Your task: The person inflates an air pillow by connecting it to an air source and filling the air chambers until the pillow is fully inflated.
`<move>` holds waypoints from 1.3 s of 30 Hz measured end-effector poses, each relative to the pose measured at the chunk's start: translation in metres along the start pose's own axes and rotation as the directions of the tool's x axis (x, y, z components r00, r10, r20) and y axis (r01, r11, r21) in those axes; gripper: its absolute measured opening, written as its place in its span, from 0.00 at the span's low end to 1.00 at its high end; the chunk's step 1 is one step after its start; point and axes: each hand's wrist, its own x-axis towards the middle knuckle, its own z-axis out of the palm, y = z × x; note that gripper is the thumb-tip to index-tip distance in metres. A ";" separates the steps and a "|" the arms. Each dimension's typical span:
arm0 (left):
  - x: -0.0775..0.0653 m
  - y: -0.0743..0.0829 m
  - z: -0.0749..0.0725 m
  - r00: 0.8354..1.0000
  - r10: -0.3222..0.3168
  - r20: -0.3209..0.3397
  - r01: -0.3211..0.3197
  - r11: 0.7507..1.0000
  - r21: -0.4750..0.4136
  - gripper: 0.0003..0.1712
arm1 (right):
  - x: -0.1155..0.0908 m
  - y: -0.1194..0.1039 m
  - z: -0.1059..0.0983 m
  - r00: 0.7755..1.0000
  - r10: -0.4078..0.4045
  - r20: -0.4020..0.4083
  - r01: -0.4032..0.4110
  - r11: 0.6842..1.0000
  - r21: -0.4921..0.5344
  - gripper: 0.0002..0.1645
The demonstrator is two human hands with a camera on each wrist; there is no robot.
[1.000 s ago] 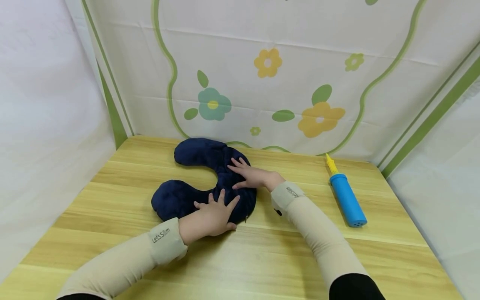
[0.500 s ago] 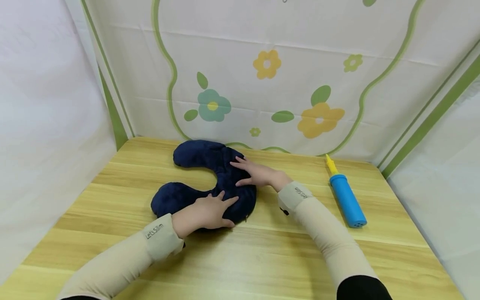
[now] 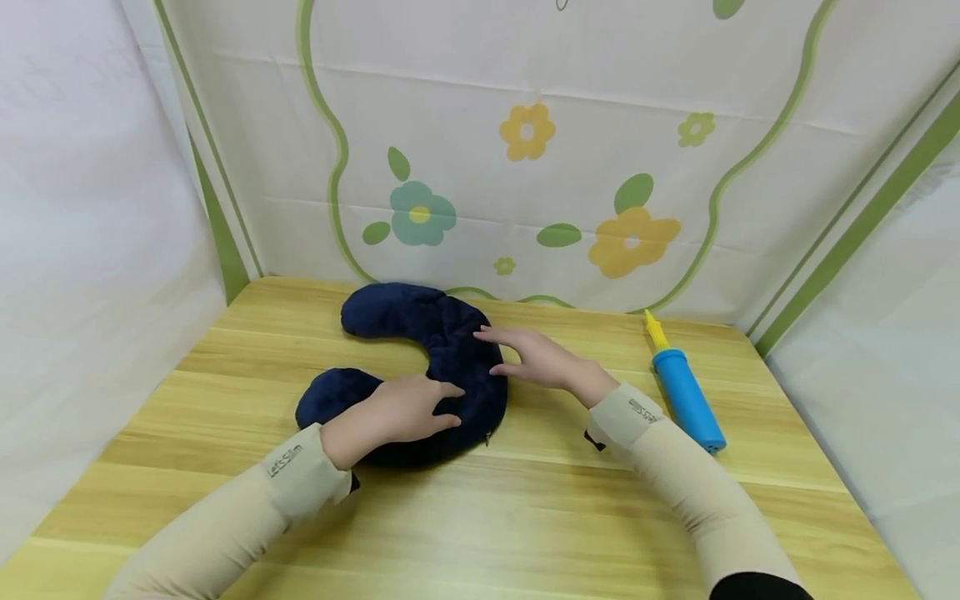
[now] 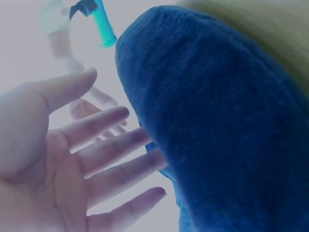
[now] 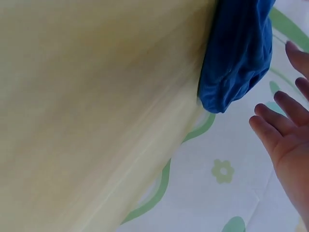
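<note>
A navy-blue U-shaped neck pillow lies on the table with its opening toward the left. Over its near arm is my left hand, fingers extended; the left wrist view shows this hand spread beside the plush pillow, apart from it or barely at its edge. My right hand hovers at the pillow's curved right side, fingers loosely straight. In the right wrist view the right hand stands clear of the pillow, holding nothing. A small zipper pull hangs at the near right edge.
A blue hand pump with a yellow nozzle lies on the right of the wooden table. Behind the table's far edge hangs a white curtain printed with flowers; plain white fabric hangs at both sides.
Both hands have lifted off the pillow and drawn apart, the left toward the near left, the right toward the right. The pillow stays in place; the head view has shifted slightly.
</note>
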 end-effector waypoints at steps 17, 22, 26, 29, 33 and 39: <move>0.008 0.010 0.013 0.993 0.041 -0.108 -0.047 0.998 -0.047 0.18 | -0.047 -0.030 0.015 0.985 0.081 -0.152 -0.040 0.966 0.256 0.19; 0.012 0.015 0.024 0.998 0.033 -0.044 -0.032 0.999 0.038 0.15 | -0.056 -0.033 0.023 0.991 0.110 -0.072 -0.090 0.967 0.239 0.13; 0.014 0.019 0.027 0.999 0.034 -0.042 -0.030 0.996 0.088 0.15 | -0.060 -0.033 0.028 0.992 0.125 -0.027 -0.115 0.966 0.232 0.12; 0.016 0.021 0.028 0.996 0.054 -0.067 -0.046 0.992 0.121 0.17 | -0.061 -0.032 0.032 0.993 0.116 -0.019 -0.108 0.964 0.245 0.11; 0.016 0.021 0.029 0.989 0.096 -0.111 -0.083 0.989 0.123 0.14 | -0.061 -0.031 0.035 0.993 0.112 -0.021 -0.103 0.961 0.255 0.09; 0.015 0.019 0.032 0.977 0.128 -0.169 -0.117 0.991 0.071 0.06 | -0.059 -0.031 0.036 0.994 0.107 -0.034 -0.096 0.963 0.251 0.08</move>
